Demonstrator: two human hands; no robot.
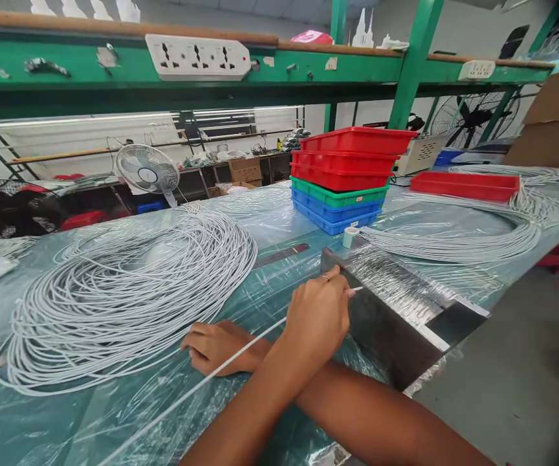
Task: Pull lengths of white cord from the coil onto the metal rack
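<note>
Cable, white and thin (192, 392), runs slantwise from the near left edge up into the left hand (321, 307), its short tip poking out beyond the pinched fingers toward a dark metal block (381, 330). From where I stand, I can't tell whether that tip touches the block's face. The cable's long axis points at the block, and the left hand is much the nearer of the two, its forearm crossed above the other. The right hand (219, 348) lies low beside a big coil (129, 304), fingers loosely curled; whether they grip anything, I can't tell. Past the block sits a roll of tape (350, 237), then stacked trays (345, 178), with another coil (468, 243) off to the right.
</note>
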